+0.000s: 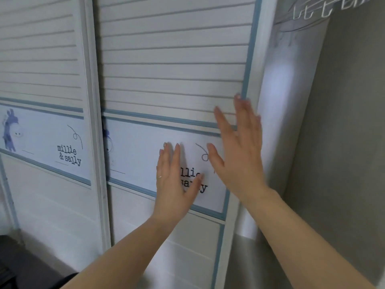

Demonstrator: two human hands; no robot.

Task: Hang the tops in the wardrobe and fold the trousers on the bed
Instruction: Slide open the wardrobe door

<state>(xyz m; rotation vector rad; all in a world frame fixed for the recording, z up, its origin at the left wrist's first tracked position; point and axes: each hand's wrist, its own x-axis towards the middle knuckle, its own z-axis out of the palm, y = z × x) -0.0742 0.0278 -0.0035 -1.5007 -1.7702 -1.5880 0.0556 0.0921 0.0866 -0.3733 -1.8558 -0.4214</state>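
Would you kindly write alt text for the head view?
Both hands, left and right, press flat with straight fingers on a white slatted wardrobe door printed "millie & sally". Empty hangers show at upper right.

Left hand (175, 184) and right hand (239, 151) flat against wardrobe door (170, 59).

Wardrobe door (173, 65): white, slatted, blue-trimmed, with a "millie & sally" band across its middle.
Wardrobe interior (343, 122): grey, exposed at my right.

Sliding door (170, 59) blocks the wardrobe; open gap (343, 142) right.
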